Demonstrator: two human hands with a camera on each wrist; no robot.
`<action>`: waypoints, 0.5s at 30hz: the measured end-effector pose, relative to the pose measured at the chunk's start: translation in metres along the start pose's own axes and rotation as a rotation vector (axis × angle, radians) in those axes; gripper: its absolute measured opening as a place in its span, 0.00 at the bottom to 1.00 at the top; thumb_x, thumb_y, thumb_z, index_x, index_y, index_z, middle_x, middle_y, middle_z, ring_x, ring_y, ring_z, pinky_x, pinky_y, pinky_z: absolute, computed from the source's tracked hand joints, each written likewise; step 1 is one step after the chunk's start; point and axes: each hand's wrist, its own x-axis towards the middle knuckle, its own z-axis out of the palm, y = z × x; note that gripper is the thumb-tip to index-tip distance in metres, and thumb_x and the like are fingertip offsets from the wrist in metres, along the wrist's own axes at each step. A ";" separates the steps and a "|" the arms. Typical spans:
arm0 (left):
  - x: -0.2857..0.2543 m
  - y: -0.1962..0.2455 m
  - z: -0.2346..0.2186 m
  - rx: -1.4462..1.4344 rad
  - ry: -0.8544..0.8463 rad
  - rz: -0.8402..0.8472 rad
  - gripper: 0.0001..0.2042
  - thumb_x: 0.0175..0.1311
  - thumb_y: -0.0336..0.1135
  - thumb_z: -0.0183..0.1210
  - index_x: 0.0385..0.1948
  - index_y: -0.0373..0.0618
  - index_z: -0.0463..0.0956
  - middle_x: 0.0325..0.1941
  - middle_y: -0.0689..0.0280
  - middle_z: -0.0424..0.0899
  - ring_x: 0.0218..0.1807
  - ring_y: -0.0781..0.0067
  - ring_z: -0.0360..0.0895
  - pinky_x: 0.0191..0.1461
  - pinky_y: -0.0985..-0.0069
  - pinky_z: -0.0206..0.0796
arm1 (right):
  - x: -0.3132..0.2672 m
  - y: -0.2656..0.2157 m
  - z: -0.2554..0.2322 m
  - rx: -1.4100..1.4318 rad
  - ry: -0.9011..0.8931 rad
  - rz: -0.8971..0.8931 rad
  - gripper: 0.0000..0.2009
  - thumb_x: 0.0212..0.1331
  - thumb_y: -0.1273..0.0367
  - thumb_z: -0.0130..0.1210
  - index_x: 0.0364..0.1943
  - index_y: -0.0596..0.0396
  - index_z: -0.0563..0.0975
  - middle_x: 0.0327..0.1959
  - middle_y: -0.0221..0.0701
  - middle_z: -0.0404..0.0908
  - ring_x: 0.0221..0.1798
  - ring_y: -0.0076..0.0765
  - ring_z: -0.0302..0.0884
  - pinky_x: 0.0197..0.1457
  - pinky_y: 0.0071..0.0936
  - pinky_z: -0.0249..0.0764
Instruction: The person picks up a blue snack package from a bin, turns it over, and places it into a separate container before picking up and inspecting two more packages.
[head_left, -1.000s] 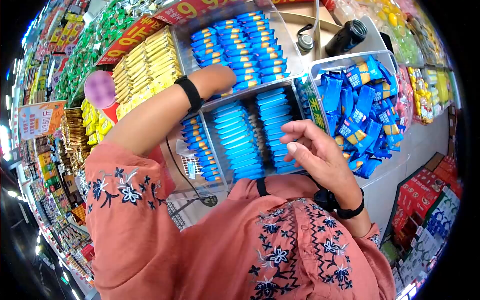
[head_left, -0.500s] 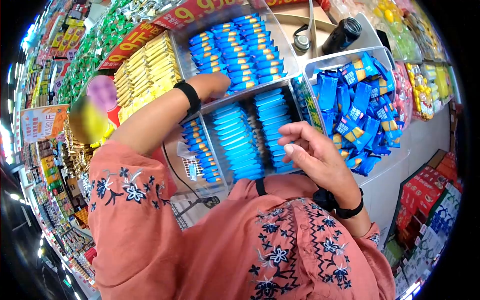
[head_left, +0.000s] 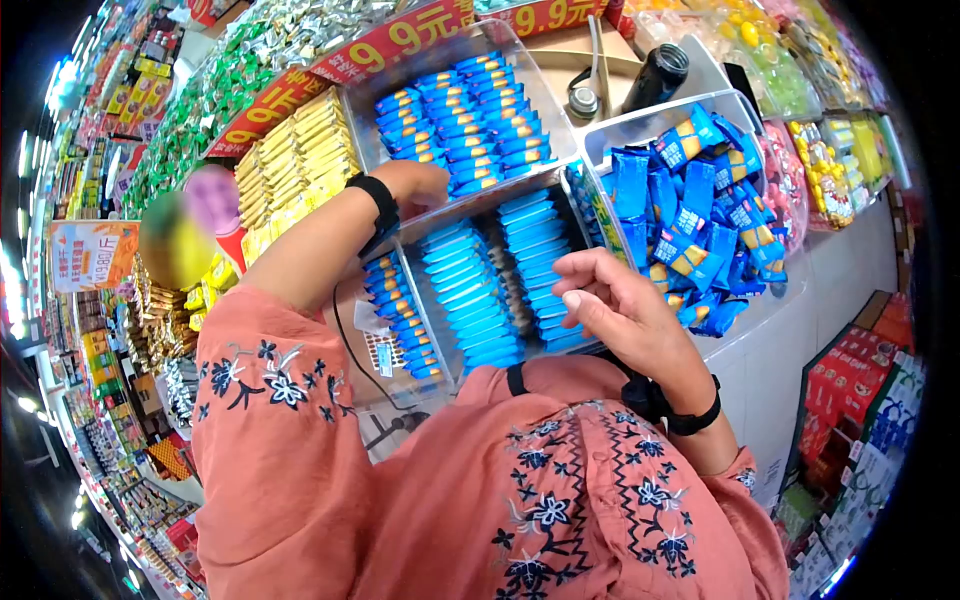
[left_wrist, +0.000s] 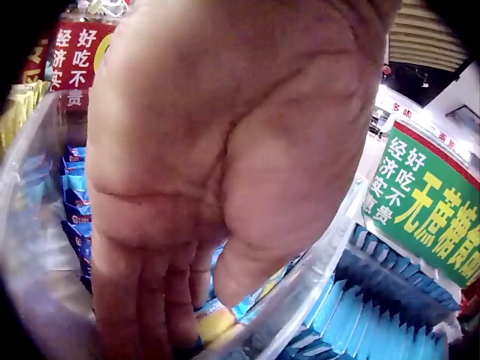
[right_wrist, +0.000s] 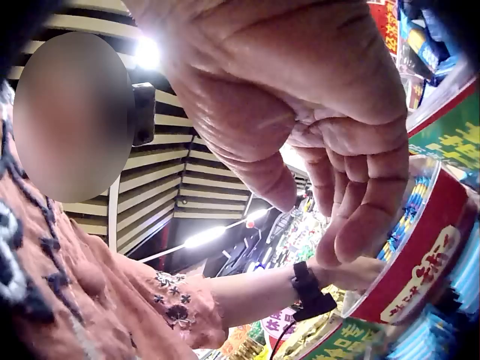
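Note:
My left hand (head_left: 417, 184) reaches into a clear plastic bin (head_left: 563, 150) of blue-and-yellow snack packets (head_left: 465, 110) set in rows. In the left wrist view, the fingers of this hand (left_wrist: 217, 150) point down inside the bin wall, with the thumb beside a packet (left_wrist: 217, 321). The fingertips are hidden, so I cannot tell whether they grip it. My right hand (head_left: 625, 305) hovers over the edge of a nearer bin of upright light-blue packets (head_left: 470, 290). Its fingers are loosely bent, and nothing is held in this hand (right_wrist: 322, 127).
A clear tub (head_left: 610, 135) on the right holds loose blue packets (head_left: 690, 210). Yellow packets (head_left: 300, 150) line the left. Behind stand a black bottle (head_left: 657, 78) and red price strips (head_left: 400, 45). A cable (head_left: 350, 345) hangs near a narrow row of packets (head_left: 400, 310).
The head view has shifted, so the bins appear farther left and the far bin lower. My left hand stays at the same bin's near side; my right hand keeps its pose.

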 end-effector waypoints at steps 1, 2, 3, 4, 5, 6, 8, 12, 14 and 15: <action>0.001 -0.002 0.000 -0.016 -0.021 -0.014 0.14 0.57 0.34 0.55 0.38 0.36 0.85 0.36 0.55 0.88 0.34 0.60 0.86 0.34 0.64 0.74 | -0.002 -0.001 0.002 0.025 0.008 -0.004 0.15 0.69 0.68 0.55 0.55 0.61 0.73 0.40 0.29 0.79 0.37 0.19 0.77 0.40 0.20 0.75; 0.001 -0.003 -0.001 -0.030 -0.043 -0.023 0.14 0.56 0.35 0.55 0.37 0.37 0.85 0.35 0.56 0.88 0.33 0.62 0.86 0.33 0.64 0.74 | -0.005 -0.001 0.003 0.049 0.020 -0.007 0.15 0.69 0.68 0.55 0.55 0.61 0.73 0.40 0.29 0.79 0.37 0.19 0.77 0.40 0.20 0.75; -0.001 -0.006 -0.001 -0.031 -0.023 -0.012 0.13 0.55 0.37 0.55 0.33 0.40 0.86 0.31 0.59 0.88 0.30 0.65 0.85 0.31 0.64 0.73 | -0.006 0.005 0.004 0.063 0.005 -0.046 0.15 0.69 0.68 0.55 0.55 0.61 0.73 0.39 0.29 0.79 0.37 0.19 0.77 0.40 0.21 0.75; 0.018 -0.032 0.009 -0.047 0.056 0.085 0.11 0.54 0.38 0.57 0.29 0.43 0.86 0.26 0.61 0.87 0.27 0.67 0.83 0.29 0.65 0.71 | -0.005 0.014 0.003 0.068 0.007 -0.081 0.15 0.69 0.68 0.55 0.55 0.61 0.73 0.39 0.29 0.79 0.37 0.19 0.77 0.40 0.21 0.75; 0.015 -0.034 0.009 -0.019 0.141 0.137 0.10 0.55 0.37 0.57 0.26 0.44 0.86 0.23 0.64 0.86 0.25 0.68 0.82 0.27 0.67 0.70 | -0.008 0.017 -0.002 0.064 0.020 -0.116 0.15 0.69 0.68 0.55 0.55 0.61 0.73 0.39 0.29 0.79 0.37 0.20 0.78 0.39 0.21 0.75; 0.035 -0.047 0.015 0.044 0.090 0.180 0.10 0.55 0.38 0.57 0.25 0.44 0.86 0.23 0.64 0.86 0.24 0.69 0.81 0.27 0.68 0.69 | -0.013 0.013 -0.004 0.046 0.028 -0.095 0.15 0.69 0.68 0.55 0.55 0.61 0.73 0.38 0.29 0.79 0.36 0.20 0.78 0.39 0.22 0.75; 0.011 -0.030 0.011 -0.069 0.102 0.127 0.13 0.60 0.40 0.55 0.26 0.42 0.85 0.24 0.61 0.85 0.24 0.67 0.80 0.28 0.64 0.70 | -0.020 0.012 -0.002 0.063 0.039 -0.075 0.15 0.69 0.67 0.54 0.54 0.62 0.74 0.36 0.30 0.80 0.35 0.22 0.79 0.38 0.25 0.75; -0.064 0.041 -0.033 -0.110 0.468 0.156 0.15 0.66 0.40 0.56 0.43 0.35 0.79 0.33 0.52 0.84 0.35 0.63 0.83 0.39 0.65 0.73 | -0.031 0.011 -0.008 0.024 0.049 -0.076 0.15 0.69 0.66 0.54 0.54 0.61 0.72 0.36 0.31 0.80 0.34 0.22 0.79 0.35 0.23 0.75; -0.100 0.072 -0.046 -0.140 0.743 0.289 0.15 0.69 0.39 0.56 0.46 0.35 0.76 0.33 0.56 0.84 0.36 0.66 0.83 0.41 0.68 0.73 | -0.034 0.016 -0.013 0.008 0.063 -0.085 0.16 0.69 0.65 0.54 0.54 0.60 0.72 0.37 0.30 0.80 0.34 0.21 0.80 0.33 0.21 0.75; -0.122 0.091 -0.047 -0.342 0.764 0.384 0.13 0.71 0.39 0.54 0.46 0.36 0.76 0.34 0.59 0.83 0.36 0.69 0.82 0.42 0.71 0.73 | -0.037 0.018 -0.015 0.006 0.066 -0.083 0.16 0.69 0.65 0.54 0.54 0.60 0.72 0.37 0.30 0.80 0.35 0.21 0.80 0.33 0.21 0.75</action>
